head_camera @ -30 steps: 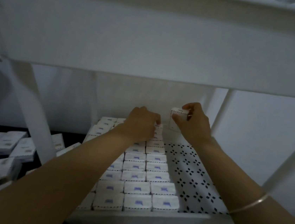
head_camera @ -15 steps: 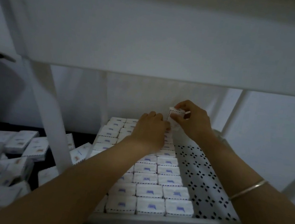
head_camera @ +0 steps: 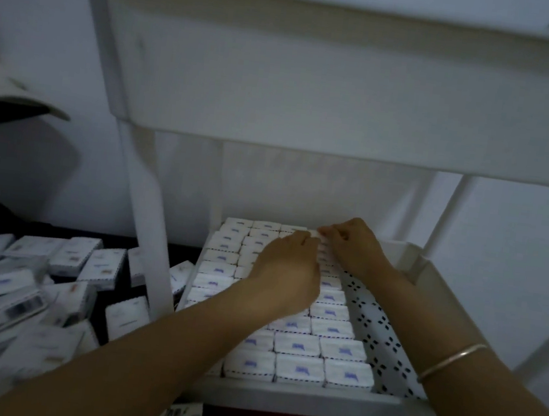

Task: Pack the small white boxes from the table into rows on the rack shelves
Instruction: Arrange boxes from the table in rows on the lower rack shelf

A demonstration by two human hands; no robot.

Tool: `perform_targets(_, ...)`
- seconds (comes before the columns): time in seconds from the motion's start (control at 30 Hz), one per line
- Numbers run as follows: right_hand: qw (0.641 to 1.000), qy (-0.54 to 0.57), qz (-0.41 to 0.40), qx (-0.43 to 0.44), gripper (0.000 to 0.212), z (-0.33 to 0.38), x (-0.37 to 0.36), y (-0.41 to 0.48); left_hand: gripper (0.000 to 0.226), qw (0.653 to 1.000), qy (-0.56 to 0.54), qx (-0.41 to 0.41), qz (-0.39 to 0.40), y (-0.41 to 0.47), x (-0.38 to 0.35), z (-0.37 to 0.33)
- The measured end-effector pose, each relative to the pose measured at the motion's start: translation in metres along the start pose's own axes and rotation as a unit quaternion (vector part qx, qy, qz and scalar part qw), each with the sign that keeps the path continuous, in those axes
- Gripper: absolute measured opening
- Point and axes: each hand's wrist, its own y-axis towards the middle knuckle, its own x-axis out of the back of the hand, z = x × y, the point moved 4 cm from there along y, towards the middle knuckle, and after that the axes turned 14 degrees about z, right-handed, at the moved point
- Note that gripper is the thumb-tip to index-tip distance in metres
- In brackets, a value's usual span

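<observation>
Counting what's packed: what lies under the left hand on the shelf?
Rows of white boxes surround the left hand; the ones directly beneath it are hidden, so uncountable.

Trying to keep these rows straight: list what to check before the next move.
1. Box gripped: ok, right hand pinches it at the back of the shelf.
2. Box seated flat: cannot tell, the hands hide it.
3. Left hand steadying the rows: cannot tell, it lies over them with its fingertips hidden.
4. Front rows aligned: ok, the visible boxes sit flush.
5. Space left: ok, bare patterned liner along the right.
6. Supply: ok, loose boxes piled at the left.
</observation>
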Motion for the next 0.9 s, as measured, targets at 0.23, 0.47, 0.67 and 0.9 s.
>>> perform_targets(0.23,0.993,0.022,0.007,-0.114,0.026,-0.006,-0.012,-0.017,0.083,0.982,0.011,0.077,0.170,-0.022,-0.026,0.005)
perform_targets(0.47,0.990,0.044,0.066,-0.117,0.045,0.021,-0.017,-0.057,0.062,0.980,-0.120,0.007,0.156,-0.052,-0.001,0.003)
perform_targets(0.67,0.994,-0.102,-0.041,0.030,0.041,0.084,-0.026,-0.137,0.037,0.979,-0.149,-0.047,0.129,-0.134,0.036,-0.011)
perform_targets(0.9,0.978,-0.147,0.040,0.139,0.012,0.152,-0.072,-0.241,0.028,0.983,-0.141,-0.042,0.106,-0.272,0.036,0.011)
